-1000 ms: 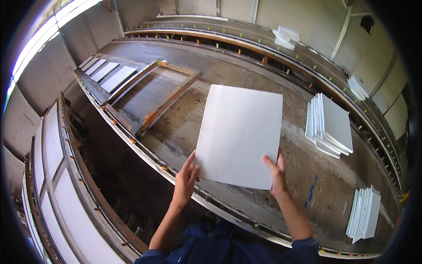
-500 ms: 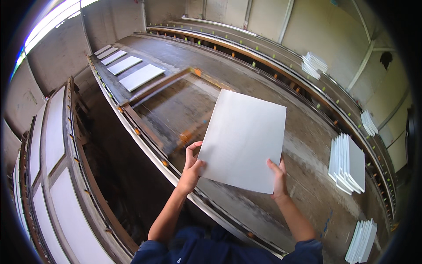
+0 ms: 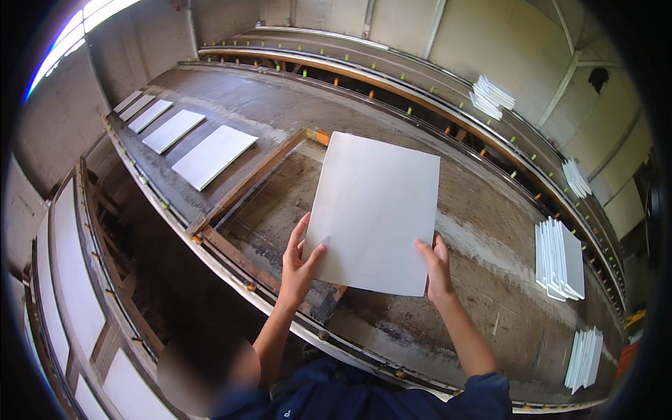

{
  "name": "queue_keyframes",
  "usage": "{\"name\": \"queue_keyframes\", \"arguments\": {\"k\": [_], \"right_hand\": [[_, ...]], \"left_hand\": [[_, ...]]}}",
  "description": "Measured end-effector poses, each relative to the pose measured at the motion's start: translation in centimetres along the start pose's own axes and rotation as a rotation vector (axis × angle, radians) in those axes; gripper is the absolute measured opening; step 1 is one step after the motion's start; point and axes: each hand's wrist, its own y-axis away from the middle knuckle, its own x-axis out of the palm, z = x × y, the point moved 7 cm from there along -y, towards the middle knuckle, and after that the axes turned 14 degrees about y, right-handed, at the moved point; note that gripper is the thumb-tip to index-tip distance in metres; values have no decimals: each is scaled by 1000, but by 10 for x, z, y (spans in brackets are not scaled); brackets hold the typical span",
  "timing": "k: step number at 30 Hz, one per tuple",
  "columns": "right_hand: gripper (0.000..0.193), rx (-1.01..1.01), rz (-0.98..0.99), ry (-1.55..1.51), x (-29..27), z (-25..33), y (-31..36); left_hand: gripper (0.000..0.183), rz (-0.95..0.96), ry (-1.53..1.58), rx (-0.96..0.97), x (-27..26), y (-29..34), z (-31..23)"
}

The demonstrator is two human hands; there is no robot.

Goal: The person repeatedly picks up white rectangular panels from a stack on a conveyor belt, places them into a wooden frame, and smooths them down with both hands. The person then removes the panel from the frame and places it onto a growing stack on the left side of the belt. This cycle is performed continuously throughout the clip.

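Observation:
In front of me, above the long table, I hold a blank white rectangular panel (image 3: 376,213). My left hand (image 3: 299,269) is closed on its lower left edge, thumb on the face and fingers behind. At the lower right edge my right hand (image 3: 435,267) grips it the same way. Beneath and to the left of the panel, a wooden frame (image 3: 255,178) lies on the table; the panel hides its right part. Beyond the frame, several white panels (image 3: 213,157) lie flat in a row toward the far left.
The long table (image 3: 483,329) has a rail with small orange and green stops along its edges. Fanned piles of white panels (image 3: 560,259) stand at the right. Another table (image 3: 112,294) with white panels is across a dark gap on the left. A blurred patch covers the area beside my left forearm.
The view has shifted, so the row of panels and the frame appear farther left. The held panel has turned slightly and sits a little higher and farther left in view. Both hands keep their grip.

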Motion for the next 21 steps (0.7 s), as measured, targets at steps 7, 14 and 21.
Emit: {"name": "queue_keyframes", "arguments": {"k": [7, 14, 21], "right_hand": [[32, 69, -65, -110, -10, -7, -8], [25, 71, -195, -104, 10, -25, -29], [35, 56, -397, -47, 72, -45, -74]], "left_hand": [[54, 142, -454, 89, 8, -35, 0], [50, 410, -500, -118, -20, -81, -9], [44, 849, -670, -61, -83, -165, -59]]}}
